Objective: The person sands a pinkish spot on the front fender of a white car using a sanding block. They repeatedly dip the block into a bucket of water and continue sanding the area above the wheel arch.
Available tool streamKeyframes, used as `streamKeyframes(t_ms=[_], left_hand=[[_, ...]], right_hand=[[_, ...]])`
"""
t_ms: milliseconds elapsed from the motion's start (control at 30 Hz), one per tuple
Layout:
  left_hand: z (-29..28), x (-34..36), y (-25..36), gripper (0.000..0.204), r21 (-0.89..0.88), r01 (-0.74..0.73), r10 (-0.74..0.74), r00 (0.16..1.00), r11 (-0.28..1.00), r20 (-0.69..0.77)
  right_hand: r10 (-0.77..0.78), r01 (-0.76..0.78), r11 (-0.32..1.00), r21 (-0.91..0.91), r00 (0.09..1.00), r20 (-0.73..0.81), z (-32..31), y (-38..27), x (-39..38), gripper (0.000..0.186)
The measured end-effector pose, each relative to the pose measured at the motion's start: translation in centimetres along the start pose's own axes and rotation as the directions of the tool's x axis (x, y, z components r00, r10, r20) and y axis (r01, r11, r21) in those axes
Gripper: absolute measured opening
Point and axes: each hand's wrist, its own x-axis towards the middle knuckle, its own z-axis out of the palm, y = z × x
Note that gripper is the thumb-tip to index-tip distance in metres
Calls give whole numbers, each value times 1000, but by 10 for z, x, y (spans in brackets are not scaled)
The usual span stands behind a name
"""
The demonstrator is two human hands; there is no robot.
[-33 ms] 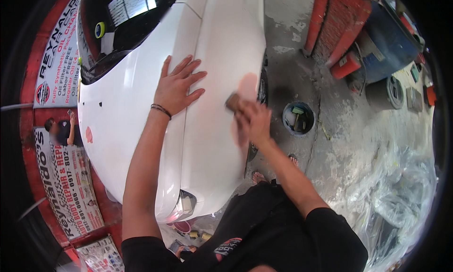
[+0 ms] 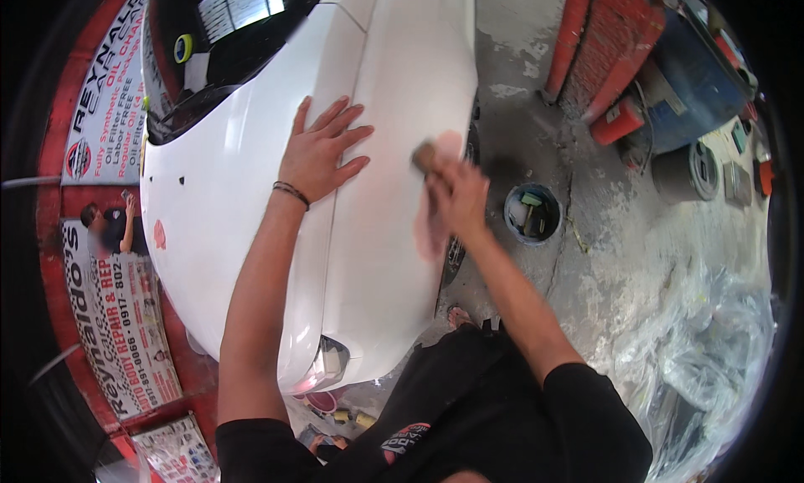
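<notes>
A white car's body (image 2: 377,265) stretches away in front of me, with pinkish filler patches (image 2: 430,236) along its right-hand fender. My left hand (image 2: 322,158) lies flat on the panel by the hood seam, fingers spread, a dark band around the wrist. Gripped in my right hand (image 2: 461,197) is a small brownish sanding block (image 2: 425,157), slightly blurred, against the fender beside the upper pink patch. That hand hides part of the patches. Ahead on the left is the dark windshield (image 2: 243,56), with a yellow tape roll (image 2: 182,48) showing there.
To the right, a bucket (image 2: 508,218) with tools inside stands on the concrete floor. Beyond it are a red post (image 2: 615,43), a blue drum (image 2: 695,94) and a grey pail (image 2: 674,177). Crumpled clear plastic (image 2: 712,357) lies lower right. Another person (image 2: 110,225) is at the far left.
My right hand and the block have shifted slightly forward and to the right along the fender. My left hand stays on the same spot, while the whole view has moved a little.
</notes>
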Motion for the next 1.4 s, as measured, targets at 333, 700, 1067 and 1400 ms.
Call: streamKeyframes(t_ms=[333, 700, 1067, 1400], left_hand=[[7, 5, 1, 44, -21, -8, 8, 1000, 1000, -5], [14, 20, -18, 45, -49, -92, 91, 996, 995, -23], [21, -22, -20, 45, 20, 2, -4, 999, 1000, 54], [24, -22, -20, 45, 78, -4, -1, 997, 997, 71]], right_hand=[[-76, 80, 996, -51, 995, 69, -8, -15, -58, 51], [380, -364, 877, 314, 925, 10, 35, 114, 119, 44], [133, -132, 991, 21, 990, -40, 48, 52, 40, 50], [-78, 79, 996, -41, 997, 20, 37, -37, -63, 54]])
